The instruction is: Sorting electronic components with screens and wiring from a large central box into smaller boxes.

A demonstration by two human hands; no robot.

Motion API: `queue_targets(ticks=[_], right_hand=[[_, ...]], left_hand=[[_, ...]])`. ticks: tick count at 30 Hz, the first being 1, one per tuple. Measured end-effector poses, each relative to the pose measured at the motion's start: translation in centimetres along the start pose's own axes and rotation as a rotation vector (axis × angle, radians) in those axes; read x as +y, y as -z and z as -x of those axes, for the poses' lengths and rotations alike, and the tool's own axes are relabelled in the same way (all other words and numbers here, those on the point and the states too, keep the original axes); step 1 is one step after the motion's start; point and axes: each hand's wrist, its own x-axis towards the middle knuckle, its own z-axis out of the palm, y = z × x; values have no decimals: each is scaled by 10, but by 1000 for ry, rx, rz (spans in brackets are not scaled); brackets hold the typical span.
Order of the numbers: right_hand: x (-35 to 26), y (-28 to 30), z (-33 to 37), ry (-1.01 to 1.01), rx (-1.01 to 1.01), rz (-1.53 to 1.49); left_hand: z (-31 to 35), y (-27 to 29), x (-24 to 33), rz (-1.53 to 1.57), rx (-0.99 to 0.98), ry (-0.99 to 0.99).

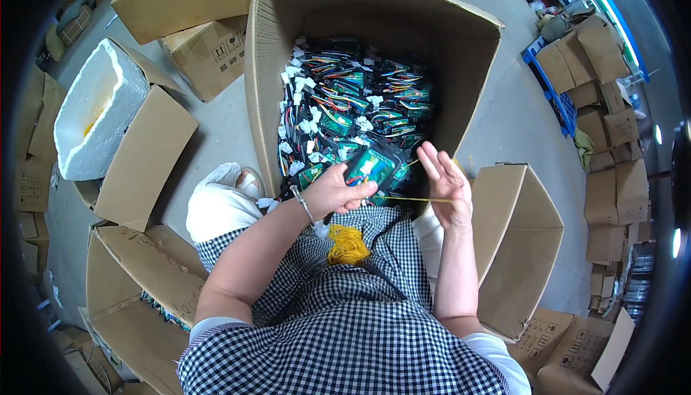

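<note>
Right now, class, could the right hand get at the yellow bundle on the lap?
Probably yes: nothing covers the yellow bundle, though the yellow strand at the right hand may hinder it.

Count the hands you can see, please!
2: the left hand holds a green circuit board; the right hand, open, has a yellow band stretched to it. I see no others.
</note>
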Motion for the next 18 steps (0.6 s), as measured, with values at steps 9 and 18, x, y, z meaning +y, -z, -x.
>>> queue_targets(ticks=[9,18], right_hand=[[31,-69,-79,-249,-558,1445],[17,-24,-15,-287,286,198]], left_hand=[[-12,4,-41,-1502,223,-337],[7,11,0,39,71,-56]])
